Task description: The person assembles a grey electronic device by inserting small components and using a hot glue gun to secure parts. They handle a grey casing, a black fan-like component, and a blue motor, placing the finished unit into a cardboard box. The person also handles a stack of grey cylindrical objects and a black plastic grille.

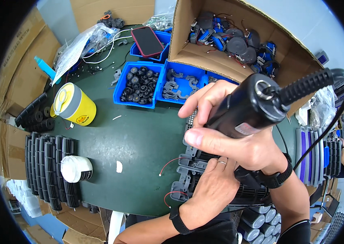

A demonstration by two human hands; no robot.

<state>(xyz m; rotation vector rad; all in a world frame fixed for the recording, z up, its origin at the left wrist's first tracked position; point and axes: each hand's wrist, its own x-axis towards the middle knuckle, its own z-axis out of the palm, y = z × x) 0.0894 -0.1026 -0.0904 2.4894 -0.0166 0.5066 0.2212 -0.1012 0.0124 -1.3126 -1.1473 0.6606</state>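
Observation:
My right hand [249, 148] is wrapped round a black electric screwdriver [237, 110], tilted, its cable leaving from the top. The screwdriver's tip is hidden behind the hand. Just below it, my left hand [216, 181] rests on a grey-and-black plastic assembly [190, 162], fingers bent against it and partly covered. A second similar assembly [182, 185] lies nearer to me. Thin red wires [168, 166] with small white connectors stick out to the left of both.
Blue bins hold black wheels [139, 83] and grey clips [172, 85]. Behind them stand a phone [147, 42] and a cardboard box [229, 65] of motor parts. A yellow cup [83, 107], a white-lidded jar [72, 168] and black ribbed rollers [43, 166] stand left on the green table [131, 130].

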